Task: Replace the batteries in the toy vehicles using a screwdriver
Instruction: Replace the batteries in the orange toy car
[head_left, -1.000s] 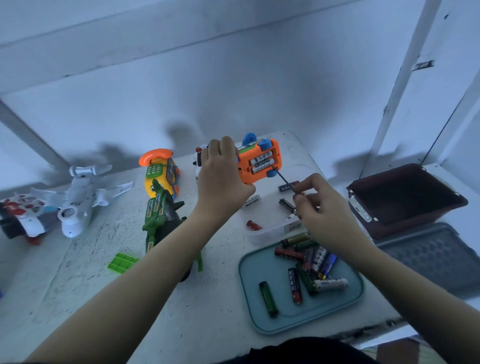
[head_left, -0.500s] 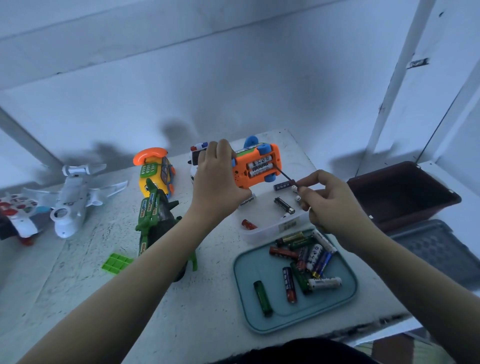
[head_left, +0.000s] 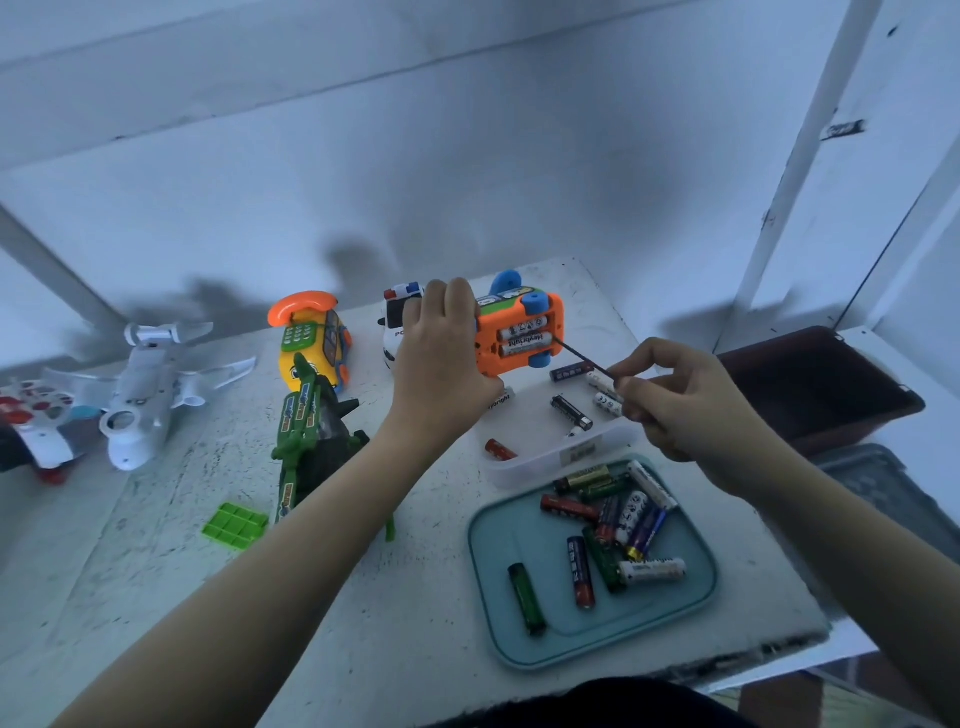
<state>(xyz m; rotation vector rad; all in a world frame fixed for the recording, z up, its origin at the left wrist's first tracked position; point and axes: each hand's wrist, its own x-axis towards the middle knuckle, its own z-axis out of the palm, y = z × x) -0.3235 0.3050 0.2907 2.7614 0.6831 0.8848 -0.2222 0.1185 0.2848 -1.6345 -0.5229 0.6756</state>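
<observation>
Toy car, likely light, rigid, slick: left hand grips its body; right hand pinches screwdriver, tip at batteries.

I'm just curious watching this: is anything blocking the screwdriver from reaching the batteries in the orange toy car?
Nothing visible does. On the orange toy car the batteries lie uncovered, and the screwdriver in the right hand has its tip at their compartment's edge. The left hand grips the car's other end.

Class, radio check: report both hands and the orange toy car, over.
Left hand grips orange toy car, its batteries exposed. Right hand pinches screwdriver, tip at the batteries' end. Nothing blocking.
</observation>
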